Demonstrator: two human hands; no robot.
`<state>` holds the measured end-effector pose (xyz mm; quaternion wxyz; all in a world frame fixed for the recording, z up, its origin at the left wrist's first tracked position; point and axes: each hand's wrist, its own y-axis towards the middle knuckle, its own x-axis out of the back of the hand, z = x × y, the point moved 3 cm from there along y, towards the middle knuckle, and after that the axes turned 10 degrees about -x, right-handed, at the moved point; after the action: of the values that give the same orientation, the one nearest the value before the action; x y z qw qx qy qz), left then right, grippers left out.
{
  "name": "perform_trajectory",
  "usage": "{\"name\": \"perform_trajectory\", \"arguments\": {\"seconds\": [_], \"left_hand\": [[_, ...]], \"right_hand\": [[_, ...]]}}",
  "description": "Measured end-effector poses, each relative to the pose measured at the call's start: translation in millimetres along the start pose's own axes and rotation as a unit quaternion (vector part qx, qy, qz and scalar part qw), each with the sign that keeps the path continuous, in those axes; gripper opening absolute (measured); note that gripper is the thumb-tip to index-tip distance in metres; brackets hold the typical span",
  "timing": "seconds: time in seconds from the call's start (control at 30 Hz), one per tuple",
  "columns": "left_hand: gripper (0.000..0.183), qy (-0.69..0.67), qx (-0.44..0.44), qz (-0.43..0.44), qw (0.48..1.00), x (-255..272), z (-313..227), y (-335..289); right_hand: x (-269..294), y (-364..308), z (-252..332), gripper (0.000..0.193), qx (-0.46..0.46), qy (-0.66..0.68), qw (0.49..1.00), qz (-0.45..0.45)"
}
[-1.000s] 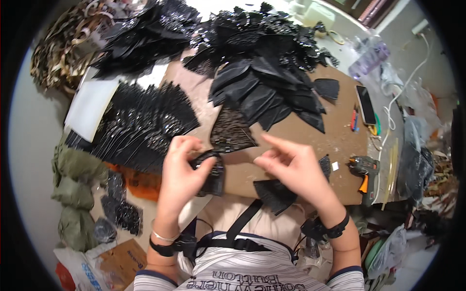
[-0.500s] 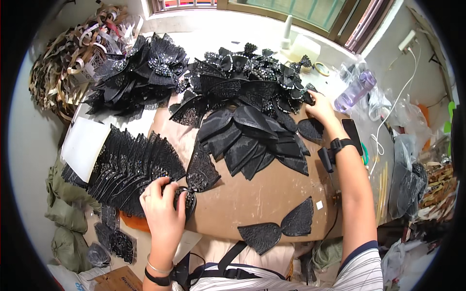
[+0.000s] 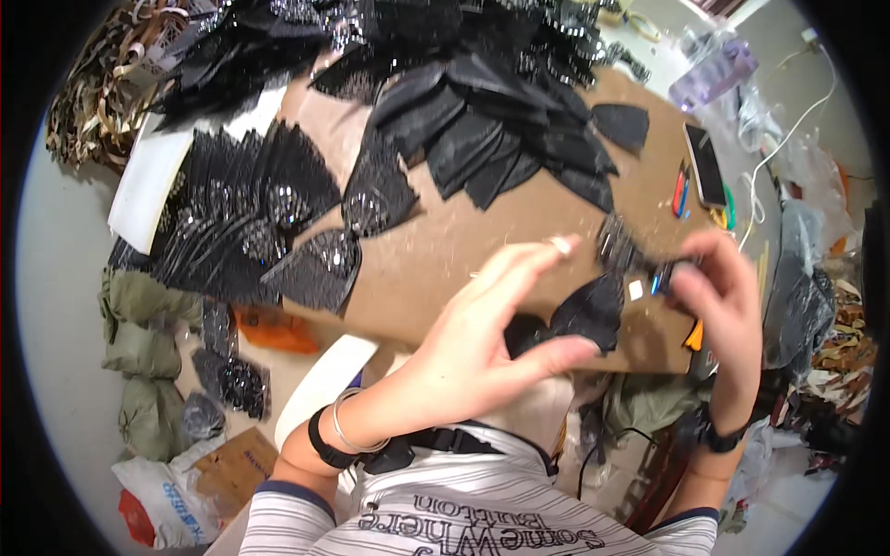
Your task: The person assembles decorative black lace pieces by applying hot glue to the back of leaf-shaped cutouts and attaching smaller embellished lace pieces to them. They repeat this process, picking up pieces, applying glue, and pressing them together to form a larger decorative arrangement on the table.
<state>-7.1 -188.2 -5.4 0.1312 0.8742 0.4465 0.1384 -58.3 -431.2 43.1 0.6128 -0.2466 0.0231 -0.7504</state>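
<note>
Fingers outstretched and holding nothing, my left hand (image 3: pixel 482 343) is over the near edge of the table. Beneath it lies a pair of black lace bra cups (image 3: pixel 593 313), the left cup mostly hidden. My right hand (image 3: pixel 728 296), smeared by motion, is curled round one end of a small black beaded piece (image 3: pixel 619 243) at the table's right side. That piece glints and reaches toward the cups; its exact shape is blurred. At the left, other lace cups with sparkling beads (image 3: pixel 324 264) lie beside a row of stacked black lace cups (image 3: pixel 250 185).
Plain black cups (image 3: pixel 491 125) are fanned at the table's middle, with beaded black pieces (image 3: pixel 538 28) behind. Right of them are a phone (image 3: pixel 705 165), red-and-blue snips (image 3: pixel 681 190), a purple bottle (image 3: pixel 714 76) and a white cable (image 3: pixel 769 171). White card (image 3: pixel 148 199) rests at the left.
My right hand has come back from the far beaded pile to the near right, bringing a beaded piece. My left hand has left the stacked cups and swung right. The view has tipped down.
</note>
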Motion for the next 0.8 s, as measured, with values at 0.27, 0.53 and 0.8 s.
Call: {"name": "perform_trajectory", "arguments": {"seconds": [0.27, 0.53, 0.8], "left_hand": [[0.046, -0.251, 0.318, 0.05, 0.913, -29.1, 18.7, -79.7], [0.028, -0.021, 0.196, 0.012, 0.98, -43.7, 21.5, -52.6], [0.034, 0.043, 0.118, -0.063, 0.99, -51.6, 32.0, -46.7]], "right_hand": [[-60.3, -87.0, -74.8, 0.031, -0.15, 0.235, 0.945, 0.169], [-61.1, -47.6, -86.1, 0.023, -0.082, 0.036, 0.995, -0.041], [-56.9, -23.2, -93.2, 0.02, -0.151, 0.159, 0.975, 0.046]]}}
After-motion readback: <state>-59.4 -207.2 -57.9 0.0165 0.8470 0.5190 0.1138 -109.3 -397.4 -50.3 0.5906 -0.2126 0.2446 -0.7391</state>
